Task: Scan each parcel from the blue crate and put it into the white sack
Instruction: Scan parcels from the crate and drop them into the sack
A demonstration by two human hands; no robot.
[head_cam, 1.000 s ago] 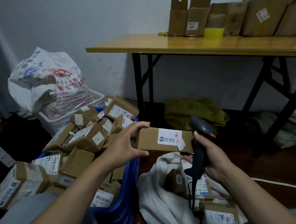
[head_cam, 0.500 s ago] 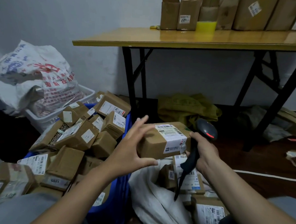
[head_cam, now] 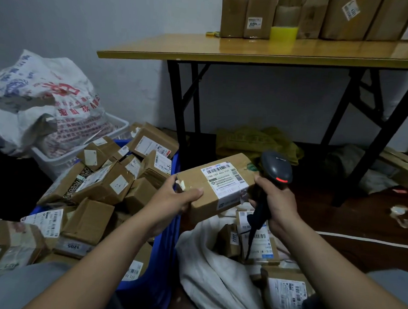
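Change since half a second ago: the left hand [head_cam: 172, 200] lay with spread fingers against the left end of the parcel [head_cam: 218, 185]; it now clasps that end, thumb on top and fingers curled underneath. The parcel has turned further, so the labelled face now points up. One second ago only a side face with a small sticker showed.

Parcel: an oblong brown carton, taped, tilted with its right far corner highest. A white shipping label with barcodes covers the right half of the top face and wraps over the near edge. The carton is held in the air above the open mouth of the white sack [head_cam: 206, 268], which already holds several labelled cartons.

Hands: both forearms reach forward from the bottom edge. The right hand [head_cam: 275, 203] is wrapped round the handle of the dark scanner [head_cam: 276, 168], thumb just beside the parcel's right end. The scanner head rises beside the parcel's far right corner, a red light showing on it; its cable hangs down into the sack.

Left of the sack stands the blue crate [head_cam: 167, 247], heaped with brown parcels. Behind the crate a printed woven bag [head_cam: 45, 103] sits in a white basket [head_cam: 119, 126]. Farther back, a folding table [head_cam: 251, 50] against the wall carries a row of cardboard boxes [head_cam: 335, 17].
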